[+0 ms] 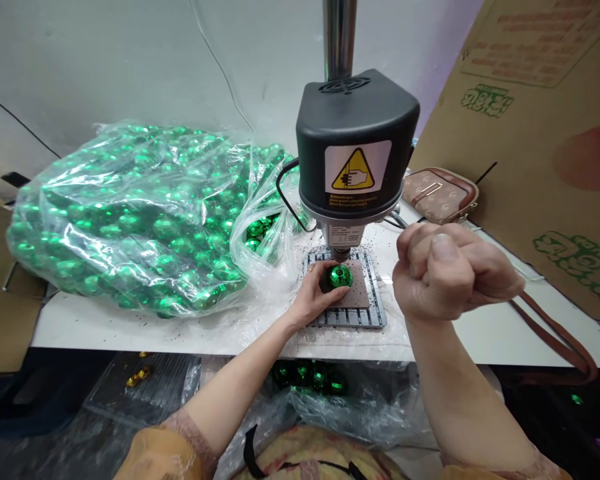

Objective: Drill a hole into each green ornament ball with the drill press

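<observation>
A shiny green ball (340, 275) rests on a brown pad (361, 293) on the slotted base of a black drill press (359, 120). My left hand (316, 291) grips the ball from the left, thumb in front and fingers behind. Right above it is the drill's chuck, its bit at the ball's top. To the right of the press, my right hand (443, 270) is raised and closed in a fist; it seems wrapped round the press's lever, which its fingers mostly hide.
A big clear bag of green balls (130, 220) fills the left of the white table (180, 333). A brown purse (437, 193) and a cardboard box (545, 133) stand at right. More green balls (310, 379) lie in plastic below the table edge.
</observation>
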### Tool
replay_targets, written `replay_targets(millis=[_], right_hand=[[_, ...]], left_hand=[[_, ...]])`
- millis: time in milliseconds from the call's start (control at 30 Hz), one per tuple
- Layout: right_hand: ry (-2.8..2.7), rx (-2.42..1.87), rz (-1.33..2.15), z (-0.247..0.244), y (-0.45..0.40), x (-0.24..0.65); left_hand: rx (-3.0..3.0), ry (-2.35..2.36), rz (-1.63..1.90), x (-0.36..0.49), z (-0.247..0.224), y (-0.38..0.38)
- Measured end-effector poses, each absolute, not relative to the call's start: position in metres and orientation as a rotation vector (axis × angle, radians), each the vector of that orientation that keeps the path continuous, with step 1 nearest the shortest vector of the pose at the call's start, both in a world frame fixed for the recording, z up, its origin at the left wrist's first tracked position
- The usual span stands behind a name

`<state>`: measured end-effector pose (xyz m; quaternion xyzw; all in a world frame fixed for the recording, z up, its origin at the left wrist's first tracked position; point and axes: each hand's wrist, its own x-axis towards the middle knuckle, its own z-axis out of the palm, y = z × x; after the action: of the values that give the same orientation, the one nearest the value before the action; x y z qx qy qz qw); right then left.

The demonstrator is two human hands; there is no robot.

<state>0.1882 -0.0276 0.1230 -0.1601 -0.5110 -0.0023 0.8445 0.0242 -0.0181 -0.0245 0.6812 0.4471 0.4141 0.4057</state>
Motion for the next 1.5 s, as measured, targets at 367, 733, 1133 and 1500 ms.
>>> replay_targets(millis=[367,733,1133,1500], right_hand=[[-1.081,-0.313,-0.016,0.112,-0.026,0.191],[-0.952,-0.497,0.231,0.163,-0.025,0.188],[-0.999,-0.481,0.236,0.176,-0.012,0.194],[-0.957,-0.496,0.282,0.177,-0.019,0.19]], left_hand=[[1.73,1.118,1.059,0.025,-0.026,-0.018],[1.696,1.232,1.123,0.033,-0.023,-0.021],[2.293,0.923,0.394,-0.051,-0.085,-0.168],[2.057,1.025,-0.545,-0.053,-0.048,-0.173]])
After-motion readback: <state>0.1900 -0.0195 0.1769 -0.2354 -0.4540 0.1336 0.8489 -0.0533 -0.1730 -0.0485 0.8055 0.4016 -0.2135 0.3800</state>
